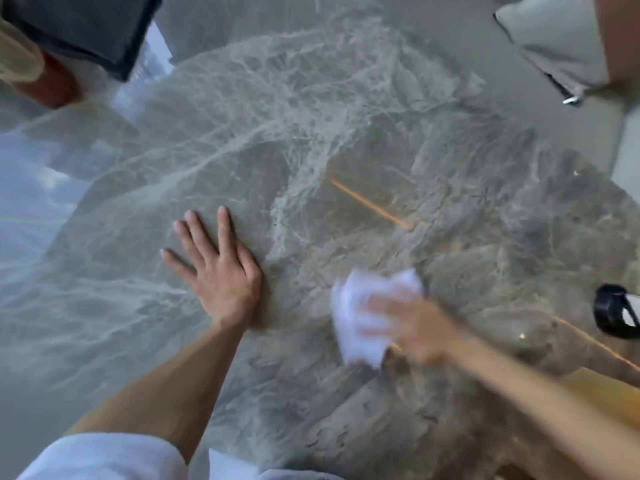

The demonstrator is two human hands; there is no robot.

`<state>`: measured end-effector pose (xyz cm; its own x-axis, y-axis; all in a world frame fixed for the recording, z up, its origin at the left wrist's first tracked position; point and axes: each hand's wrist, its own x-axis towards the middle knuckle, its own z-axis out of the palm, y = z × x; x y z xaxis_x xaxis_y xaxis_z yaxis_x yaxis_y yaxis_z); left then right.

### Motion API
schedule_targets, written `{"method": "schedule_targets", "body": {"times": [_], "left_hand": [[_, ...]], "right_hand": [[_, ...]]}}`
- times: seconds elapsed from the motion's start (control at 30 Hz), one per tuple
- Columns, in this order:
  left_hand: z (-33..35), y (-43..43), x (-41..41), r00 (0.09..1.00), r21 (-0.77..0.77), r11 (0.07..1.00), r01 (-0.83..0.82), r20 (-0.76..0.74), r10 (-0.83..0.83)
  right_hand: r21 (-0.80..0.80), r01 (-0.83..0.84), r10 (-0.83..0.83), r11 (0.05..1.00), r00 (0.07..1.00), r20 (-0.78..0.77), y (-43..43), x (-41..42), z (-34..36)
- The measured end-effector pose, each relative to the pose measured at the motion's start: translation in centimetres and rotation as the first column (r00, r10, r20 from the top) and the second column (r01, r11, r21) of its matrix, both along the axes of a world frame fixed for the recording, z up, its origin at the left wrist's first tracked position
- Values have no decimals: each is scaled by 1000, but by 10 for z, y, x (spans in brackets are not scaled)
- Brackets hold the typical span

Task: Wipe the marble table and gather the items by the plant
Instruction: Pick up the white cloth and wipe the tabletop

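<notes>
The grey veined marble table (311, 133) fills most of the view. My left hand (218, 268) lies flat on the marble near the middle, fingers spread, holding nothing. My right hand (412, 327) is blurred and presses a crumpled white cloth (363, 313) onto the table to the right of my left hand. No plant is in view.
A black object with a white part (614, 311) sits at the table's right edge. A dark flat rectangular thing (86, 26) and a reddish-brown object (48, 81) are at the top left. A pale cushion (554, 39) shows at the top right.
</notes>
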<state>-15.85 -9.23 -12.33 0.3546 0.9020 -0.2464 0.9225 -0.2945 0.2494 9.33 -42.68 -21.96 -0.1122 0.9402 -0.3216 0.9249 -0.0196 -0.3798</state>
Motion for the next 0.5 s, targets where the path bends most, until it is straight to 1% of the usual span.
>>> {"method": "schedule_targets", "body": {"times": [0.03, 0.07, 0.1, 0.13, 0.17, 0.2, 0.23, 0.27, 0.3, 0.33, 0.37, 0.4, 0.43, 0.47, 0.5], "left_hand": [[-1, 1, -1, 1000, 1, 1000, 2, -3, -2], [-2, 1, -2, 1000, 2, 1000, 1, -6, -1], [-3, 1, -2, 1000, 7, 1000, 0, -9, 0], [-4, 0, -1, 1000, 12, 1000, 3, -10, -3], [-4, 1, -1, 1000, 17, 1000, 4, -6, -4], [-3, 2, -1, 1000, 22, 1000, 4, 1, -4], [-4, 2, -2, 1000, 27, 1000, 3, 7, -3], [-3, 1, -4, 1000, 27, 1000, 4, 9, -4], [-2, 0, -4, 1000, 25, 1000, 6, 17, -7], [0, -1, -2, 1000, 24, 1000, 7, 30, -8], [1, 0, 0, 999, 13, 1000, 3, 52, -4], [4, 2, -1, 996, -13, 1000, -3, 90, 4], [8, 4, -6, 987, -41, 999, -9, 161, 16], [12, 5, -18, 960, -70, 998, 0, 281, 20], [16, 2, -35, 903, -100, 995, 30, 429, 16]], "right_hand": [[57, 152, -152, 987, 988, -12, 70, 4, 64], [198, 326, -346, 924, 935, 79, 111, 30, 92], [257, 572, -614, 779, 779, 127, 149, 59, 97], [292, 708, -761, 643, 636, 131, 178, 84, 98], [296, 829, -880, 475, 444, 169, 203, 93, 103], [283, 857, -902, 430, 403, 153, 216, 83, 95], [262, 832, -872, 490, 469, 140, 217, 62, 86], [315, 748, -809, 584, 567, 154, 218, 35, 84], [357, 634, -711, 686, 688, 146, 209, 4, 85], [402, 523, -614, 752, 777, 137, 196, -30, 81], [412, 486, -568, 770, 818, 97, 184, -69, 79], [383, 491, -547, 782, 836, 45, 173, -112, 80], [344, 506, -536, 791, 844, -8, 163, -154, 82], [316, 526, -542, 790, 839, -42, 156, -191, 87], [302, 532, -543, 791, 838, -54, 149, -220, 90]]}}
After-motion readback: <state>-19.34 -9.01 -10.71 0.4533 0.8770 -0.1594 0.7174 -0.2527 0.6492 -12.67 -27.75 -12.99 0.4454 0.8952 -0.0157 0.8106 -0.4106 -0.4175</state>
